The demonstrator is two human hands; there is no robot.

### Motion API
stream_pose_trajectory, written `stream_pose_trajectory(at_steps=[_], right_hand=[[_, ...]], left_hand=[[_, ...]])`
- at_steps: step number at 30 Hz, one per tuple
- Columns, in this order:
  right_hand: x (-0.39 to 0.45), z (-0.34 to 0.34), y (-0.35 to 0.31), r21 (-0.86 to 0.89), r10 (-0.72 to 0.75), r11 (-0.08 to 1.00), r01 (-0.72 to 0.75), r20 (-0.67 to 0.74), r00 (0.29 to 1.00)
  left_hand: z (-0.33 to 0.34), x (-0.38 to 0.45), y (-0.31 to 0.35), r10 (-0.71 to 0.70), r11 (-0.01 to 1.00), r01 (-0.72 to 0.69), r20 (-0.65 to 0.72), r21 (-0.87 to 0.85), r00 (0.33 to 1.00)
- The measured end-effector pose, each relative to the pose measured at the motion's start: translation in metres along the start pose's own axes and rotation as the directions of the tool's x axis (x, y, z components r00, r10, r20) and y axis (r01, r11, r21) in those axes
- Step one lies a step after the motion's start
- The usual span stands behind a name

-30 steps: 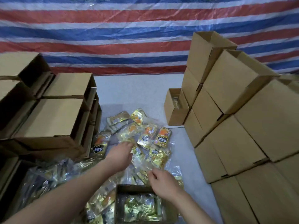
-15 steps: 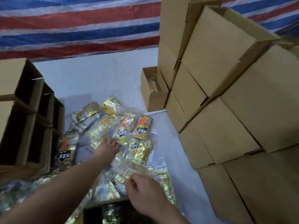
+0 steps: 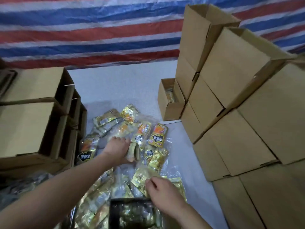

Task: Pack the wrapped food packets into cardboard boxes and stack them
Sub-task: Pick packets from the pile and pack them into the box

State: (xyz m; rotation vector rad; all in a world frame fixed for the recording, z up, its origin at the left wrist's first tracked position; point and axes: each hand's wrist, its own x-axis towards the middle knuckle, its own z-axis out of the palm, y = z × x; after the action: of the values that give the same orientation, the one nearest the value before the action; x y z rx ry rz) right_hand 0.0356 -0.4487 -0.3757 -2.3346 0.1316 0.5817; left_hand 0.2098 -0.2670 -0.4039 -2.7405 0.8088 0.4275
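the left hand (image 3: 118, 148) grips a gold packet (image 3: 134, 150) lifted on edge from the packets (image 3: 148, 136) spread across the table (image 3: 120, 86). the right hand (image 3: 162, 195) pinches a packet's edge (image 3: 142, 176) just above the open box (image 3: 132, 214) half full of packets; stacked boxes (image 3: 239, 100) stand on the right

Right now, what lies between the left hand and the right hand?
In the head view, gold food packets in clear wrap lie between the left hand and the right hand, overlapping on the white table.
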Motion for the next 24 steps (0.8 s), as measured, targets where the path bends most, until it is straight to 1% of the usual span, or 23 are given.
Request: stream_pose_trajectory(at_steps=[2,4,5,7,9,11,14,16,19,21,23,24], right_hand=[[-0.001,-0.006,-0.003,0.009,0.011,1.000,-0.011,0.019,1.000],[-0.001,-0.014,-0.008,0.044,0.015,0.999,-0.015,-0.008,1.000],[0.000,-0.021,-0.013,0.084,0.011,0.996,-0.007,-0.045,0.999],[0.004,-0.037,-0.030,0.241,-0.014,0.969,0.046,-0.133,0.991],[0.005,-0.061,-0.055,0.456,-0.040,0.882,0.117,-0.175,0.984],[0.006,-0.085,-0.080,0.598,-0.082,0.777,0.198,-0.215,0.973],[0.007,-0.113,-0.113,0.702,-0.155,0.646,0.299,-0.262,0.952],[0.006,-0.125,-0.129,0.745,-0.200,0.578,0.332,-0.265,0.943],[0.004,-0.136,-0.144,0.822,-0.249,0.484,0.299,-0.199,0.948],[0.002,-0.139,-0.150,0.884,-0.257,0.406,0.234,-0.135,0.957],[-0.001,-0.140,-0.156,0.922,-0.274,0.348,0.170,-0.073,0.959],[-0.004,-0.139,-0.159,0.938,-0.297,0.314,0.147,-0.050,0.953]], left_hand=[[-0.035,-0.022,-0.010,-0.119,0.968,0.096,-0.088,-0.231,0.989],[-0.063,-0.047,-0.016,-0.226,0.862,0.131,-0.139,-0.489,0.964],[-0.075,-0.060,-0.017,-0.266,0.795,0.124,-0.156,-0.594,0.951],[-0.100,-0.083,-0.019,-0.295,0.680,0.065,-0.191,-0.730,0.936],[-0.125,-0.106,-0.020,-0.275,0.552,-0.064,-0.254,-0.831,0.927],[-0.151,-0.131,-0.020,-0.233,0.426,-0.187,-0.307,-0.885,0.923],[-0.183,-0.166,-0.016,-0.152,0.305,-0.314,-0.371,-0.899,0.916],[-0.199,-0.186,-0.012,-0.091,0.220,-0.382,-0.409,-0.898,0.908],[-0.217,-0.209,-0.008,0.017,0.110,-0.454,-0.456,-0.884,0.890],[-0.226,-0.218,-0.008,0.063,0.033,-0.482,-0.479,-0.876,0.875],[-0.226,-0.218,-0.012,0.107,-0.020,-0.510,-0.509,-0.860,0.854],[-0.227,-0.218,-0.012,0.129,-0.079,-0.505,-0.511,-0.860,0.850]])
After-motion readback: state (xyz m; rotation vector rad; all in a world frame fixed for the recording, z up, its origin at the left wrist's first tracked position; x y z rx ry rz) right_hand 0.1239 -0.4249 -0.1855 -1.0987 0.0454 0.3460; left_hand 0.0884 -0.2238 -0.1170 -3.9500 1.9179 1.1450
